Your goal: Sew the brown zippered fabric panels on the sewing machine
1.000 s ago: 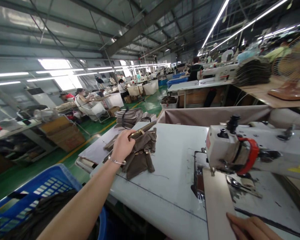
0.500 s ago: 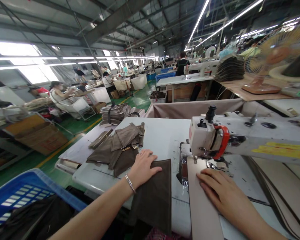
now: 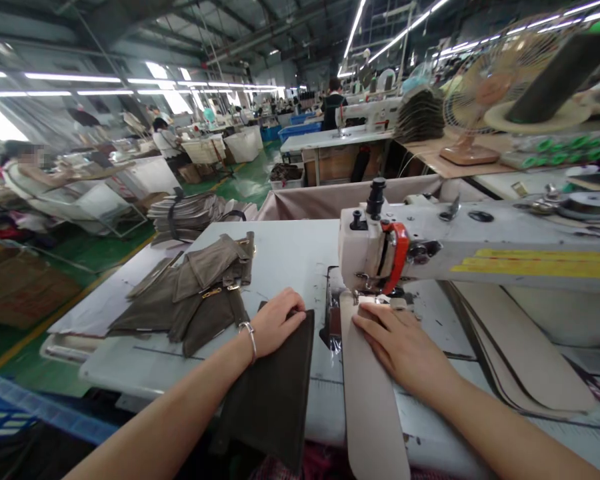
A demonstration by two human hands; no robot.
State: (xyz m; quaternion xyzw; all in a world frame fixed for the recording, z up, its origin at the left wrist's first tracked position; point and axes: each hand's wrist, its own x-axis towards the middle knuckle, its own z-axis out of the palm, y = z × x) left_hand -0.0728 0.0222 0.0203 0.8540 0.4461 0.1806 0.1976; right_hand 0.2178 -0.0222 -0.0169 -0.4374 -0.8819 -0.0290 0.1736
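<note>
My right hand (image 3: 405,343) lies with fingers outstretched on a long pale strip (image 3: 373,400) with a rounded near end. The strip's far end is under the presser foot of a white sewing machine (image 3: 363,260), and my fingertips rest just beside the foot. My left hand (image 3: 275,325) has its fingers curled over the far edge of a dark brown fabric panel (image 3: 275,393), which hangs past the table's front edge. Left of this hand lies a heap of brown fabric pieces with zippers (image 3: 205,280).
More pale strips (image 3: 525,353) lie under the machine arm at the right. A blue basket (image 3: 40,407) holding dark cloth stands at lower left. Beyond the table are a bundled stack (image 3: 185,213), a fan (image 3: 480,100) and people seated or standing at other tables.
My view has swung right, so everything sits further left. My left fingers, laid out flat before, are now curled at the panel's edge. The strip's rounded near end has come into view.
</note>
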